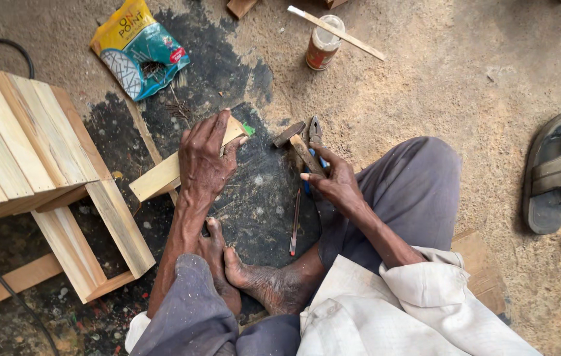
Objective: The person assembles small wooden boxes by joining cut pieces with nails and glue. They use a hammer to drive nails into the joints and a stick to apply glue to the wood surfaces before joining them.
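My left hand (204,158) lies flat over a short pale wooden block (162,177) on the dark stained floor, pressing it down. My right hand (334,179) grips the wooden handle of a hammer (295,140), whose metal head rests on the floor just right of the block. Pliers with blue grips (314,135) lie beside the hammer, partly hidden by my right hand. My bare feet (254,277) are crossed below the hands.
A slatted wooden frame (30,158) stands at the left. A yellow-and-teal plastic packet (139,46) lies at the top. A small jar (323,43) has a stick laid across it. A thin red-tipped pencil (295,227) and a sandal (560,168) lie nearby.
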